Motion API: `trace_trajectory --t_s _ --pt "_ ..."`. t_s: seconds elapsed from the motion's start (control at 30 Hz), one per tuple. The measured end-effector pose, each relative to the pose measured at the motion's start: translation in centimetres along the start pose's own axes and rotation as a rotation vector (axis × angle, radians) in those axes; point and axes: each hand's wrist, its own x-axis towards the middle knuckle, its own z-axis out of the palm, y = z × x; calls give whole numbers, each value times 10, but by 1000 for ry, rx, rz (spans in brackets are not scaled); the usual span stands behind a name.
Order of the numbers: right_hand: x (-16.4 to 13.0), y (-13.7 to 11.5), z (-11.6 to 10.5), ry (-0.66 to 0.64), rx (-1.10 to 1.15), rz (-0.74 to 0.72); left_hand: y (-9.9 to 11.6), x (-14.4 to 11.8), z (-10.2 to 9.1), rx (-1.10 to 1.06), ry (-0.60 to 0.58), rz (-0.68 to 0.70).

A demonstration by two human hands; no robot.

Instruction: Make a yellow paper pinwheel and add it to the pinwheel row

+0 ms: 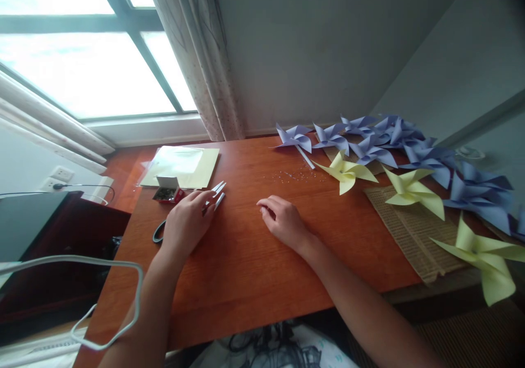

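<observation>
Head camera view: from where I stand, the person has both bare hands over a reddish-brown wooden worktop (238, 272). The left hand (189, 217) is palm down with its fingers a little apart and bent, reaching over silver-bladed, black-handled scissors (219, 188); the pointed tips show past the fingers and a dark handle loop shows near the wrist. A short white rod (220, 201) lies beside the blades. I cannot tell whether that hand grips either one or just rests there. The right hand (283, 220) stands well apart near the middle, fingers curled and thumb close to the forefinger; whether a small thing is pinched there, I cannot tell. Just beyond the left hand sits a small open red cardboard box (169, 193) of dark little pieces. To my eye, handling the scissors well here means taking them from the loop side, fingertips off the edges, with the elbow turned so the open box isn't knocked. The right hand should keep low and clear of the tiny silvery bits (293, 177) strewn in front of it, and of the nearest pale yellow paper pinwheel (345, 172), whose folded vanes look easily crushed.
</observation>
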Motion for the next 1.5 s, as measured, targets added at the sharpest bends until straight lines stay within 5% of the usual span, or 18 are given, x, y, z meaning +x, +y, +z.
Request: trace_trajectory --t_s 0.27,0.6,0.9,1.23,1.5 --pt "0 0 1 -5 -4 -1 4 28 -6 134 41 6" --pt "4 3 -2 -16 -16 -4 6 103 6 335 -134 -91" --pt "4 -2 -3 -52 -45 -5 -5 106 8 302 -107 -116" --pt "3 -1 -3 -73 -65 -24 -1 96 -12 305 -141 -63" --pt "3 -3 -3 -64 -32 -23 8 95 -17 316 32 -116"
